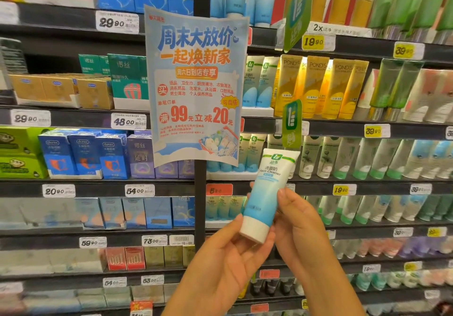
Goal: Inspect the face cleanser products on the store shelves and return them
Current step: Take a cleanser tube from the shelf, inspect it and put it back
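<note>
Both hands [259,249] hold the cleanser tube [267,193] between them

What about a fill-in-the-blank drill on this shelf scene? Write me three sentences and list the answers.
1. The blue-and-white plastic cleanser tube has a ____ cap at its lower end.
2. Both the left hand and the right hand hold the ____.
3. The big paper promotional poster hangs to the ____ of the yellow Pond's tubes.

Answers: white; tube; left

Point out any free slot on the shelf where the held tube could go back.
One gap shows: behind the blue-and-white face cleanser tube, between matching blue tubes and white floral tubes. Elsewhere the rows look packed tight.
</note>
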A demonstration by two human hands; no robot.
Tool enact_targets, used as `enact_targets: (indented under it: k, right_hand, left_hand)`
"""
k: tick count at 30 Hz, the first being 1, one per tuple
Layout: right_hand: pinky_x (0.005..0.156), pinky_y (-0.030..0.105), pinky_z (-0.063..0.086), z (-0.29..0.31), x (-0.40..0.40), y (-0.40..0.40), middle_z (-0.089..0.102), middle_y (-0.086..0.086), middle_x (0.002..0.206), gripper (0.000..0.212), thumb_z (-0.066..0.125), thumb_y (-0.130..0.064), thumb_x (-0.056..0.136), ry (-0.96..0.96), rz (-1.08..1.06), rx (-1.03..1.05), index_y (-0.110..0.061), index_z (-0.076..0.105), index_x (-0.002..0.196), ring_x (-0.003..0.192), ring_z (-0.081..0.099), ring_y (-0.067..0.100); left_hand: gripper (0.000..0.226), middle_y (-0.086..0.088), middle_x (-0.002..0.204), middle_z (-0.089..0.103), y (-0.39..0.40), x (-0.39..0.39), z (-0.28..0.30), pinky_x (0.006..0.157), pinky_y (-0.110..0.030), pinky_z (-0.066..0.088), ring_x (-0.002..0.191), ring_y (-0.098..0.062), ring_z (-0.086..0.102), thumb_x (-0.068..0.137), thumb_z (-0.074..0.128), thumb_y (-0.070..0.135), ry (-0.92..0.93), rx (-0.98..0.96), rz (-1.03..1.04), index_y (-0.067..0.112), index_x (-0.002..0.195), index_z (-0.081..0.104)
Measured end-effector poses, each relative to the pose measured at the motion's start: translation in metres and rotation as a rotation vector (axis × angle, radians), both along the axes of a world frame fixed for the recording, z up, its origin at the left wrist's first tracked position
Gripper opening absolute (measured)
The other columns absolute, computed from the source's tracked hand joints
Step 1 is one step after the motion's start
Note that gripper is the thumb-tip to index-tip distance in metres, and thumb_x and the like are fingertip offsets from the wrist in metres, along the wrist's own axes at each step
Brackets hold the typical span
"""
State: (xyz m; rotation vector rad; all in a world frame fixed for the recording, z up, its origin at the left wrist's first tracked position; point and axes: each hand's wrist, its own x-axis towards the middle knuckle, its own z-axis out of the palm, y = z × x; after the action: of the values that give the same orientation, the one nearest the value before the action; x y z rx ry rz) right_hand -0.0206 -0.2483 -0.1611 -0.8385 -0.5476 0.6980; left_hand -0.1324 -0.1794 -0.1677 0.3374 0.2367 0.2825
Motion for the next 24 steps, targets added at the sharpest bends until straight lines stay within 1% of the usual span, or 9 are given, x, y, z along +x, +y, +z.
enact_targets:
  k: [2, 4, 8, 11, 13, 15, 18, 21, 24]
  right_hand:
    - [0.07, 0.033, 0.059, 0.0, 0.001, 0.0, 0.072, 0.016, 0.096, 0.039, 0.055, -0.022, 0.078, -0.001, 0.0, 0.003, -0.003, 0.063, 0.111, 0.082, 0.07, 0.021]
    - [0.067, 0.033, 0.059, 0.0, 0.002, 0.0, 0.073, 0.013, 0.09, 0.037, 0.055, -0.022, 0.078, -0.023, -0.007, -0.015, -0.004, 0.064, 0.109, 0.079, 0.07, 0.02]
    - [0.071, 0.031, 0.059, 0.0, 0.002, 0.002, 0.073, 0.008, 0.096, 0.037, 0.057, -0.022, 0.077, -0.098, -0.061, -0.082, -0.008, 0.063, 0.111, 0.087, 0.07, 0.019]
    - [0.068, 0.028, 0.057, -0.002, 0.002, 0.002, 0.074, 0.004, 0.095, 0.038, 0.06, -0.025, 0.074, -0.132, -0.104, -0.128, -0.011, 0.063, 0.11, 0.087, 0.069, 0.016]
    - [0.066, 0.026, 0.056, -0.002, 0.003, 0.002, 0.074, 0.003, 0.093, 0.035, 0.06, -0.027, 0.075, -0.14, -0.097, -0.143, -0.013, 0.064, 0.107, 0.087, 0.069, 0.015]
    - [0.067, 0.025, 0.056, -0.002, 0.003, 0.002, 0.074, 0.004, 0.094, 0.035, 0.06, -0.03, 0.076, -0.15, -0.08, -0.159, -0.013, 0.065, 0.106, 0.089, 0.07, 0.016]
    - [0.068, 0.026, 0.056, -0.002, 0.002, 0.002, 0.073, 0.005, 0.096, 0.039, 0.06, -0.033, 0.075, -0.167, -0.066, -0.191, -0.012, 0.064, 0.108, 0.091, 0.069, 0.018]
    - [0.07, 0.03, 0.057, -0.002, 0.003, 0.003, 0.072, 0.007, 0.092, 0.041, 0.063, -0.031, 0.072, -0.139, -0.058, -0.187, -0.008, 0.063, 0.107, 0.088, 0.068, 0.021]
    - [0.069, 0.033, 0.058, -0.001, 0.003, 0.003, 0.07, 0.009, 0.088, 0.038, 0.061, -0.026, 0.074, -0.088, -0.032, -0.154, -0.005, 0.062, 0.106, 0.085, 0.066, 0.022]
  left_hand:
    - [0.045, -0.034, 0.108, 0.063, 0.001, 0.001, -0.001, 0.068, -0.048, 0.058, 0.091, -0.041, 0.068, 0.072, 0.062, 0.007, 0.0, 0.015, 0.006, -0.013, 0.112, 0.055]
    - [0.044, -0.033, 0.106, 0.064, 0.002, 0.001, -0.002, 0.063, -0.046, 0.059, 0.087, -0.04, 0.068, 0.07, 0.063, 0.006, 0.016, 0.065, 0.024, -0.013, 0.109, 0.057]
    - [0.039, -0.031, 0.096, 0.068, 0.001, 0.003, -0.005, 0.057, -0.041, 0.058, 0.078, -0.037, 0.07, 0.066, 0.066, 0.003, 0.063, 0.173, 0.082, -0.012, 0.101, 0.061]
    - [0.044, -0.022, 0.09, 0.072, 0.0, 0.007, -0.011, 0.058, -0.037, 0.059, 0.078, -0.029, 0.072, 0.062, 0.068, 0.003, 0.137, 0.323, 0.175, -0.004, 0.105, 0.061]
    - [0.049, -0.014, 0.087, 0.074, 0.001, 0.009, -0.015, 0.065, -0.036, 0.06, 0.081, -0.026, 0.071, 0.059, 0.071, 0.005, 0.192, 0.463, 0.255, 0.002, 0.107, 0.061]
    - [0.045, -0.01, 0.09, 0.073, 0.001, 0.011, -0.017, 0.069, -0.033, 0.06, 0.081, -0.023, 0.07, 0.062, 0.073, 0.002, 0.228, 0.56, 0.304, 0.007, 0.105, 0.062]
    - [0.035, -0.008, 0.101, 0.069, 0.0, 0.011, -0.019, 0.067, -0.027, 0.058, 0.079, -0.016, 0.069, 0.073, 0.071, -0.004, 0.28, 0.691, 0.364, 0.014, 0.102, 0.063]
    - [0.04, 0.001, 0.103, 0.065, -0.002, 0.012, -0.018, 0.059, -0.019, 0.05, 0.079, -0.012, 0.064, 0.072, 0.074, 0.0, 0.302, 0.892, 0.424, 0.024, 0.1, 0.062]
    - [0.043, 0.005, 0.101, 0.064, -0.004, 0.01, -0.015, 0.06, -0.017, 0.047, 0.076, -0.005, 0.061, 0.07, 0.076, 0.0, 0.294, 0.989, 0.44, 0.028, 0.099, 0.061]
